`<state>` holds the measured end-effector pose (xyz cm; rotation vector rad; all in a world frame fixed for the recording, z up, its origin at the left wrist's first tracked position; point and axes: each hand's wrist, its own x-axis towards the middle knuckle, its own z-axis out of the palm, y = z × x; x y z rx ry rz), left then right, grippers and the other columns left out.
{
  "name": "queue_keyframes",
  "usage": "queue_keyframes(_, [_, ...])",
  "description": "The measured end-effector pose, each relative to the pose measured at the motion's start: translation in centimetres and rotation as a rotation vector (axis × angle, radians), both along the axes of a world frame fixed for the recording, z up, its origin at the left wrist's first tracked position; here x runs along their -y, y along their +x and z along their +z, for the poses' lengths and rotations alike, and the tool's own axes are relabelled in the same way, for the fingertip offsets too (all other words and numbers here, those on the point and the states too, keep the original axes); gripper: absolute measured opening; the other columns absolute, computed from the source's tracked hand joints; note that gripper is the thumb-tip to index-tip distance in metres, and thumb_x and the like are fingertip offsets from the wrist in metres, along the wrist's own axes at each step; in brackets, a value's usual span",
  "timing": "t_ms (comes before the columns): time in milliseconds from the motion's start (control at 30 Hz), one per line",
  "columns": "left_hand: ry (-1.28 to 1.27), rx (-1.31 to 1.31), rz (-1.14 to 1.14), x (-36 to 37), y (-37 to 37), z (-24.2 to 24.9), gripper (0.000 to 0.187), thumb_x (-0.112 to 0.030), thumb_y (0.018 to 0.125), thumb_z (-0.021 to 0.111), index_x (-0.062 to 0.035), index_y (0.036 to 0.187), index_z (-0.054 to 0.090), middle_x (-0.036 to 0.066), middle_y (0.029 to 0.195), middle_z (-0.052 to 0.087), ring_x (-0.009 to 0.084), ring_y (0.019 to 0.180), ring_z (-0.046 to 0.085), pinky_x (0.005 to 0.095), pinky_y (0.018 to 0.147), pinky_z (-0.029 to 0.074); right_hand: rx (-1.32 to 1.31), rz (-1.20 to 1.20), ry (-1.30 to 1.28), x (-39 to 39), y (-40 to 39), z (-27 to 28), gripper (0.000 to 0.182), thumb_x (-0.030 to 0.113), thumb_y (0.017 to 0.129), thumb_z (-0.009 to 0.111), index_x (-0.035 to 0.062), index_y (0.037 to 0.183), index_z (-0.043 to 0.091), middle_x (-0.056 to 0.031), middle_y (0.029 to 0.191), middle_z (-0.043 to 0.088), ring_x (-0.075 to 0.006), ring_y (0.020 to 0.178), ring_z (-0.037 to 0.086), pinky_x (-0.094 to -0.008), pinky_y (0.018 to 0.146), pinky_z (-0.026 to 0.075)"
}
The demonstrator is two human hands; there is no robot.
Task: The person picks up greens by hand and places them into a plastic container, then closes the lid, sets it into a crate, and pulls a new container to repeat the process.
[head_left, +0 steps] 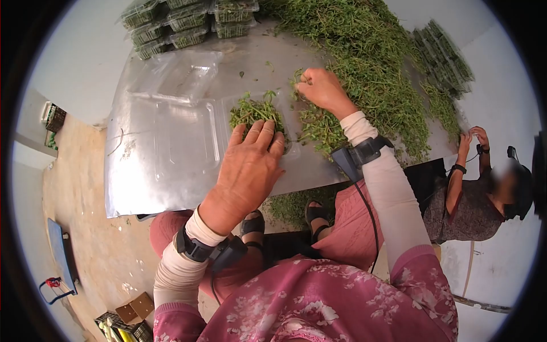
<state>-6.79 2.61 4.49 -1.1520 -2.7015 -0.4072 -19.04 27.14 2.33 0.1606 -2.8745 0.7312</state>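
Observation:
My left hand lies flat over a clump of leafy greens in a clear plastic clamshell box. Its fingers are stretched out and press on the greens from the near side. The box's lid is folded open to the left on the metal table. Just right of the box, my right hand is closed in a pinch, with a thin green sprig showing at the fingertips. Behind and beside it spreads a large heap of loose greens.
Empty clear boxes lie on the metal table. Filled boxes are stacked at the far left, more at the right. A co-worker stands at the right edge. A blue trolley is on the floor.

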Motion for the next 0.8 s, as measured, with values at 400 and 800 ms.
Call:
queue_keyframes(400, [0.020,-0.018,-0.015,0.2,-0.1,-0.1,0.060,-0.022,0.077,0.078,-0.0013,0.129,0.058,0.019,0.138,0.052,0.0331,0.132,0.047,0.0482,0.111,0.034,-0.173,0.066,0.234,-0.1,0.1,-0.6,0.013,0.010,0.084,0.062,-0.0032,0.082,0.064,-0.0236,0.079,0.065,-0.0393,0.074,0.066,-0.0456,0.068,0.052])
queue_keyframes(800, [0.078,-0.030,-0.045,0.5,-0.1,0.5,0.053,-0.023,0.078,0.077,-0.0031,0.125,0.062,0.020,0.137,0.054,0.0352,0.133,0.047,0.0490,0.113,0.034,0.345,0.105,-0.677,-2.5,3.8,4.6,0.015,0.010,0.090,0.065,0.0014,0.101,0.060,-0.0037,0.088,0.065,-0.0043,0.066,0.052,-0.0195,0.058,0.043])
